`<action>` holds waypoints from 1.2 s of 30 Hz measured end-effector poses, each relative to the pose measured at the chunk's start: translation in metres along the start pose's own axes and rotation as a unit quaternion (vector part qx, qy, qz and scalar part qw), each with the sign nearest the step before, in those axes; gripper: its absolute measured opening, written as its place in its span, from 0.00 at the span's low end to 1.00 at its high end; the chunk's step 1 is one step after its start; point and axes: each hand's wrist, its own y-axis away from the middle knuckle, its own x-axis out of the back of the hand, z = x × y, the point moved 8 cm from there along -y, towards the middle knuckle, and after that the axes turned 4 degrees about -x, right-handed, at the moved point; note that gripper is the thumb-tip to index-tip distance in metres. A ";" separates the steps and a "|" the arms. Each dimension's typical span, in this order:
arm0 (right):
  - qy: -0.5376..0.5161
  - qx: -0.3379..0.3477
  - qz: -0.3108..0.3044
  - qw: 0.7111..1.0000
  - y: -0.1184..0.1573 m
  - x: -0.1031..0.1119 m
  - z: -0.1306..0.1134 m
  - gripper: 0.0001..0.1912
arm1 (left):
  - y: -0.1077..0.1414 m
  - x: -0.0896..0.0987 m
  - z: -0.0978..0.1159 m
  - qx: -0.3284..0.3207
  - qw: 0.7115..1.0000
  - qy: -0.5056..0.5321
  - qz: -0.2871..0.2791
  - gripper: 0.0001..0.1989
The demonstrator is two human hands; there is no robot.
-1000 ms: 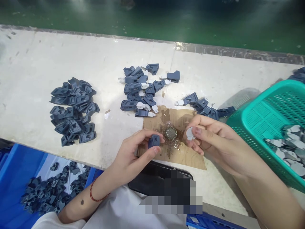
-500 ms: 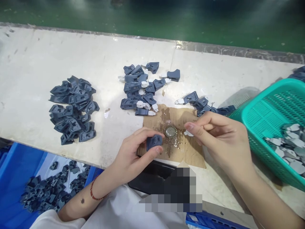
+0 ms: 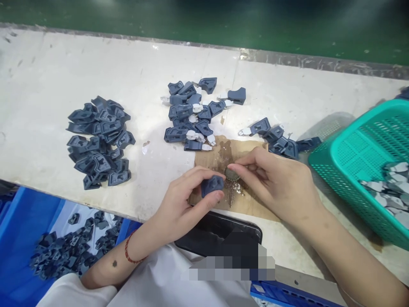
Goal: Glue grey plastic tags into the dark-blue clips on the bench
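My left hand (image 3: 191, 198) pinches a dark blue-grey plastic part (image 3: 212, 186) between thumb and fingers, its hollow end turned toward the right hand. My right hand (image 3: 271, 181) is closed in a pinch, its fingertips over a small round metal disc (image 3: 232, 172). The small white plastic piece that showed in those fingers earlier is now hidden by them. Under the disc lies a sheet of brown cardboard (image 3: 206, 157), wet and glistening around the disc. Beyond the hands, a group of blue-grey parts (image 3: 183, 111), many with white pieces attached, lies on the table.
A pile of blue-grey parts (image 3: 102, 128) sits left on the white table (image 3: 153, 179). More joined parts (image 3: 275, 134) lie beside a green basket (image 3: 335, 170) of white and grey pieces. A blue bin (image 3: 19, 238) stands lower left. A black phone (image 3: 204, 238) lies near the front edge.
My right hand has moved left, bringing its fingertips over the metal disc, and the white piece has gone out of sight. My left hand still holds the blue-grey part, slightly turned.
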 end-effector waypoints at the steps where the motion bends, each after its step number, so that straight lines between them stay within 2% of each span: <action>1: -0.001 0.005 -0.004 1.000 -0.001 -0.001 0.000 0.13 | 0.000 0.000 0.000 -0.002 1.000 -0.001 0.000 0.10; 7: 0.043 0.053 -0.024 0.997 -0.002 -0.007 -0.004 0.17 | -0.002 -0.002 0.000 -0.001 1.000 -0.012 -0.003 0.09; 10: 0.028 0.062 -0.006 0.998 -0.002 -0.004 -0.006 0.15 | -0.002 -0.002 0.001 0.000 1.000 -0.017 -0.006 0.10; 13: 0.031 0.060 -0.017 0.998 -0.001 -0.006 -0.006 0.15 | -0.002 -0.001 0.001 -0.001 1.000 -0.019 -0.003 0.10; 20: -0.005 0.035 -0.014 0.999 0.001 -0.004 -0.003 0.14 | -0.001 0.001 0.003 -0.016 0.999 -0.033 0.011 0.10; 23: -0.064 -0.033 0.007 0.997 0.001 0.001 0.003 0.13 | -0.001 0.001 0.005 -0.036 0.999 -0.027 0.019 0.11; 26: -0.181 -0.120 0.066 0.974 0.004 0.011 0.012 0.14 | -0.002 0.002 0.009 -0.066 0.996 -0.042 0.037 0.12; 28: -0.267 -0.151 0.075 0.949 0.006 0.010 0.014 0.16 | -0.002 0.002 0.013 -0.096 0.992 -0.068 0.050 0.12; 32: -0.382 -0.186 0.019 0.905 0.007 -0.006 0.012 0.17 | -0.002 0.001 0.016 -0.121 0.986 -0.099 0.062 0.13; 36: -0.425 -0.192 -0.014 0.885 0.008 -0.015 0.009 0.17 | -0.002 0.002 0.015 -0.123 0.985 -0.100 0.068 0.13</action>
